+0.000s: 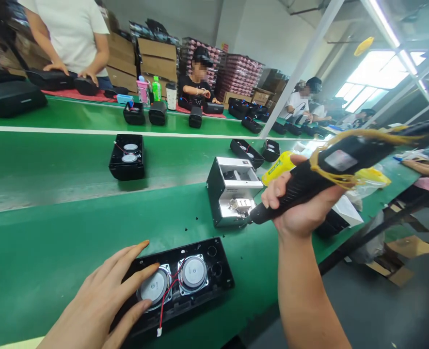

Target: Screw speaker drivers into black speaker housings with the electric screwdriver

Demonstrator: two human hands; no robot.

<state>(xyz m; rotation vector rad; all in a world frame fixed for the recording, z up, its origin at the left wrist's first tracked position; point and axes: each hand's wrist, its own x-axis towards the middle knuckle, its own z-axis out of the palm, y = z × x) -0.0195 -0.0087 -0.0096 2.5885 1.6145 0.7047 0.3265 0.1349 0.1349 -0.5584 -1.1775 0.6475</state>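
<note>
My left hand [108, 291], fingers spread, rests over the left end of a black speaker housing [199, 303] on the green bench. Two round silver speaker drivers sit in that housing, the right one [193, 272] fully visible, the left one [154, 287] partly under my fingers. A red wire [166, 292] with a white plug hangs over the front edge. My right hand [301, 203] is wrapped round a black electric screwdriver [309, 177] bound with yellow bands. Its tip is at the front of a silver and black screw feeder [232, 191].
Another open housing [127, 157] lies on the belt at the back left, with two more behind the feeder. A yellow bottle [278, 167] stands beside the feeder. Small dark screws dot the bench. Several people work across the line; a person's arm [425, 168] shows at the right.
</note>
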